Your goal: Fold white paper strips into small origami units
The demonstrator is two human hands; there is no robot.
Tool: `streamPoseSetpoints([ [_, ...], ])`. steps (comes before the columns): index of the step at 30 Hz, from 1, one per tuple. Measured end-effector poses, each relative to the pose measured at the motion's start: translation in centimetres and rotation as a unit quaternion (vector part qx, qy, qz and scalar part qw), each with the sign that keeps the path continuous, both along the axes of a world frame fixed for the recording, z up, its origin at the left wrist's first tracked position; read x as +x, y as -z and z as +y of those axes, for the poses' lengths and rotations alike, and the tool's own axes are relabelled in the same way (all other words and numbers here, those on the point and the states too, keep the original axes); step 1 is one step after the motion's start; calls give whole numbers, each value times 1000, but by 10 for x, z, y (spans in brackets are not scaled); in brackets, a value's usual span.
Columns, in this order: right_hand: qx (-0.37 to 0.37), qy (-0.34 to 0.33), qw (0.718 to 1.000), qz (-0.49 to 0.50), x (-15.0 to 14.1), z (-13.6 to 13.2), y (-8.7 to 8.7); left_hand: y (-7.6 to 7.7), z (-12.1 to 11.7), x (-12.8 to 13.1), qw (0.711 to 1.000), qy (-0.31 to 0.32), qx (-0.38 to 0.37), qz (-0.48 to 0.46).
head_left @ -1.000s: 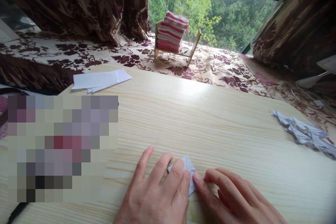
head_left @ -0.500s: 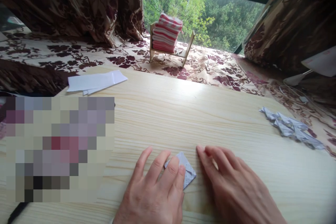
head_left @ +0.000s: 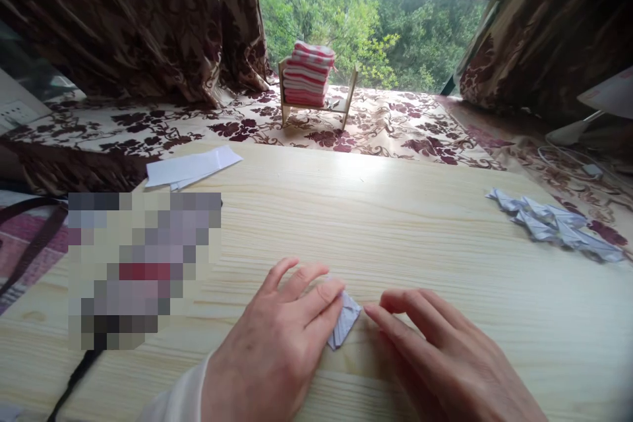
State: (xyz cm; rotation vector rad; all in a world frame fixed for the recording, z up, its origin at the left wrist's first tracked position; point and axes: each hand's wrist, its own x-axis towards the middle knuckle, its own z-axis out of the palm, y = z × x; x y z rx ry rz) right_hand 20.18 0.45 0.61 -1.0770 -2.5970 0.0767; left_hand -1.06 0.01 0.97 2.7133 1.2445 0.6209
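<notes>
A small folded paper, pale lilac-white with creases, lies on the light wood table, its left part covered by my left hand. The thumb and index finger of that hand press the paper down, while its other fingers rest bent and apart on the wood. My right hand is just to the right, with nothing visible in it. Its index fingertip is at the paper's right corner, and whether it touches cannot be made out. The other right fingers are loosely bent, and the thumb is mostly hidden beneath.
Several folded paper pieces lie at the table's right edge. White paper strips are at the far left. A blurred-out object with a black cord lies at left. Striped cloths sit on a small wooden rack by the window.
The paper has been turned and looks narrower. My left hand has rotated, its thumb and index closer over the paper. My right index fingertip has come nearer the paper. The view has tilted slightly.
</notes>
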Motion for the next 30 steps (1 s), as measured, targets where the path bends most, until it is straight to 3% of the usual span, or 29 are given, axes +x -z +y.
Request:
streamPoseSetpoints([
  [4,-20,5,1000,10,-3,0,-1,4,-4,4,1000,-9,-12,-2],
  [12,9,-30,999,8,-17,6,-8,5,-16,11,998,-55,1,-23],
  [15,19,-78,997,0,-19,8,-13,7,-17,12,997,-60,10,-49],
  [20,10,-149,989,8,-21,9,-15,6,-16,11,998,-55,-35,-14],
  [23,-9,-156,988,2,-21,11,-14,7,-16,11,997,-55,-43,-14],
  [27,17,-179,984,9,-20,12,-15,15,-17,11,997,-65,-14,-39],
  [30,21,-153,988,25,-22,11,-14,21,-18,11,995,-76,12,-58],
])
